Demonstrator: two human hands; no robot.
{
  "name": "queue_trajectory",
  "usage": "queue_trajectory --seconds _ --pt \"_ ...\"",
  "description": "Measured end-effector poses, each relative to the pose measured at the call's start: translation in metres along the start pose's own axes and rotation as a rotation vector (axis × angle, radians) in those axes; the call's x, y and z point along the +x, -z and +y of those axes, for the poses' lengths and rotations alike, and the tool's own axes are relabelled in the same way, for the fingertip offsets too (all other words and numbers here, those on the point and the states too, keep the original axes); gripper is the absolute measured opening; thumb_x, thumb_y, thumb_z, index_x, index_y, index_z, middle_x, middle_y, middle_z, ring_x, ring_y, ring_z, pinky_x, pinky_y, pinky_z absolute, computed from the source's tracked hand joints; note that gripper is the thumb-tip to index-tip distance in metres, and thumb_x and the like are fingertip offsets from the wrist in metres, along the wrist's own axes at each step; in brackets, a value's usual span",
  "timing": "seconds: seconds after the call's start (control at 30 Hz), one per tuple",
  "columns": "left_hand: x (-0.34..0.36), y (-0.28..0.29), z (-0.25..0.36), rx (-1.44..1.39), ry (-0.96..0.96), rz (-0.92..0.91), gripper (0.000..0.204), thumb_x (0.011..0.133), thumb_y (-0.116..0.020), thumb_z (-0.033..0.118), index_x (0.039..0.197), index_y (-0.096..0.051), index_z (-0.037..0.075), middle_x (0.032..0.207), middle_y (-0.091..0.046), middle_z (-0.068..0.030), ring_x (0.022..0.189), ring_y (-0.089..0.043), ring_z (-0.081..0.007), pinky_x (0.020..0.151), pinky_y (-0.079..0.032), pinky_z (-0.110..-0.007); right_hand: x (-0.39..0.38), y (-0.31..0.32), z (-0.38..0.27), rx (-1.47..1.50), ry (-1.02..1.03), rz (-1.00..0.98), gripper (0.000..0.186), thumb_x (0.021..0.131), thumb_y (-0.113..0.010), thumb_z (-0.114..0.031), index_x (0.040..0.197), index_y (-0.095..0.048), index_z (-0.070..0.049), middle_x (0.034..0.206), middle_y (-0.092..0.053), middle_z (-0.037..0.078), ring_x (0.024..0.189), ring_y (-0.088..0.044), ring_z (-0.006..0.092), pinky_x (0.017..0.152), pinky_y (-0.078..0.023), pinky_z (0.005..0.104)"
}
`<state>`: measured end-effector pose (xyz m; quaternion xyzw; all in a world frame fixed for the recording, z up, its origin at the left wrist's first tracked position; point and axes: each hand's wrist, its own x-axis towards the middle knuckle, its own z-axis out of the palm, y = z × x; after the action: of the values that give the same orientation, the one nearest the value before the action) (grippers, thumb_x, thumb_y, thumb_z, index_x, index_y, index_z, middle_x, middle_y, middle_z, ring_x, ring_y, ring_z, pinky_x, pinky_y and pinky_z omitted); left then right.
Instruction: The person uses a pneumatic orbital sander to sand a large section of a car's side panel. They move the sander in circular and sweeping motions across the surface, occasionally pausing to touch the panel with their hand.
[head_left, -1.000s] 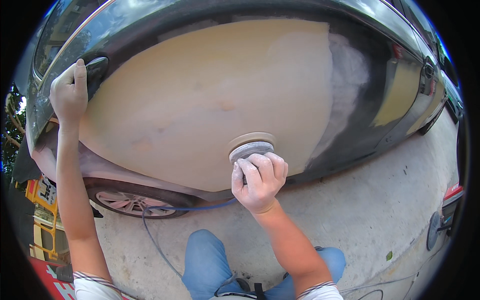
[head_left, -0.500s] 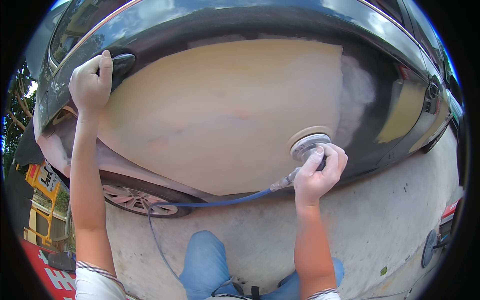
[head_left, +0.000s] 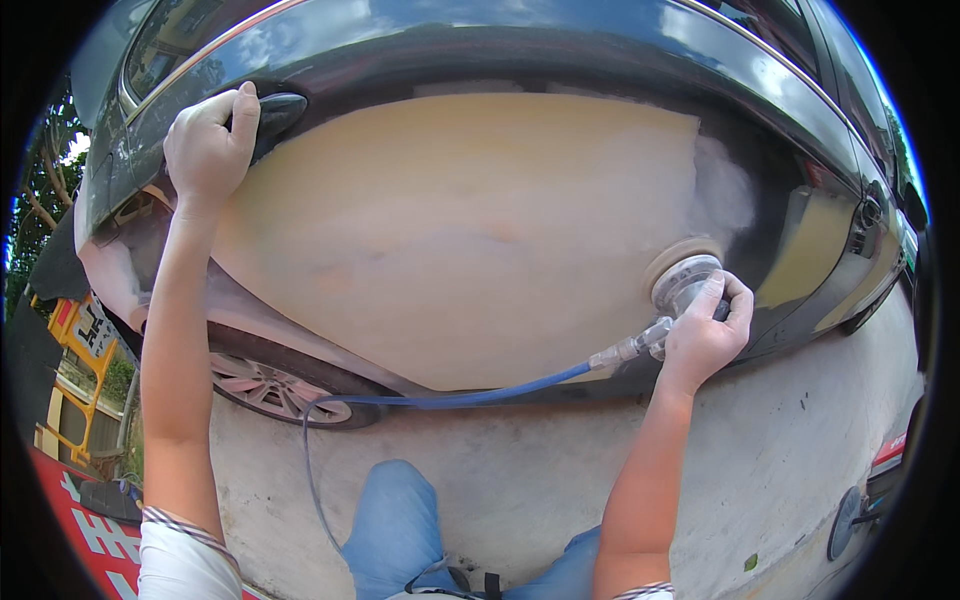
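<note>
My right hand [head_left: 707, 335] grips a round air sander [head_left: 685, 283], its pad against the lower right part of a car door. Pale tan filler [head_left: 450, 200] covers most of that door, bordered by dark paint. A blue hose [head_left: 480, 398] runs from the sander's handle past the wheel and down toward my legs. At upper left my left hand [head_left: 208, 145], dusted white, is wrapped round the dark door handle [head_left: 282, 115]. White dust [head_left: 722, 190] lies on the dark paint beside the filler's right edge.
The car's dusty wheel [head_left: 275, 388] is at lower left, above the concrete floor [head_left: 500, 440]. A yellow barrier [head_left: 90, 340] and a red panel [head_left: 75, 535] stand at the left edge. Another filler patch [head_left: 808, 250] is farther right on the car. A round dark disc [head_left: 846, 522] is at lower right.
My right hand has slid the sander to the right across the filler, toward its right edge, drawing the hose along. My left hand stays on the door handle, and the view has shifted slightly.
</note>
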<state>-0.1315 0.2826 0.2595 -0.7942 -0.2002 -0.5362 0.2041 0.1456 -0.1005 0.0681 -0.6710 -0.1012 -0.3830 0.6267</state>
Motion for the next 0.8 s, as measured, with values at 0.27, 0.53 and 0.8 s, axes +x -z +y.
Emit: queue_trajectory --seconds 0.27,0.53,0.8 --pt "0.000 0.002 -0.002 0.004 -0.028 0.002 0.054 0.108 -0.055 0.047 0.075 -0.067 0.005 0.074 -0.068 -0.0187 0.072 -0.065 -0.0432 0.066 -0.050 -0.050 -0.094 -0.030 -0.066 0.022 0.612 -0.277 0.004 0.086 -0.077 -0.012 0.087 -0.073 -0.011 0.094 -0.070 0.002 0.092 -0.063 0.0284 0.081 -0.047 0.0408" --pt "0.000 0.001 -0.008 0.037 -0.016 -0.042 0.052 0.108 -0.056 0.047 0.080 -0.073 0.007 0.076 -0.069 -0.0183 0.075 -0.066 -0.0436 0.069 -0.052 -0.048 -0.045 -0.015 -0.031 0.021 0.411 -0.161 0.006 0.089 -0.072 0.000 0.094 -0.070 0.000 0.097 -0.068 0.010 0.093 -0.062 0.0302 0.085 -0.052 0.0429" --pt "-0.001 -0.004 -0.021 0.037 -0.004 -0.037 0.055 0.109 -0.055 0.053 0.083 -0.078 0.011 0.069 -0.068 -0.0167 0.067 -0.065 -0.0419 0.068 -0.054 -0.046 -0.043 0.007 0.039 -0.023 0.166 -0.092 0.009 0.098 -0.058 -0.002 0.099 -0.066 0.004 0.103 -0.063 0.010 0.098 -0.062 0.0280 0.092 -0.053 0.0409"
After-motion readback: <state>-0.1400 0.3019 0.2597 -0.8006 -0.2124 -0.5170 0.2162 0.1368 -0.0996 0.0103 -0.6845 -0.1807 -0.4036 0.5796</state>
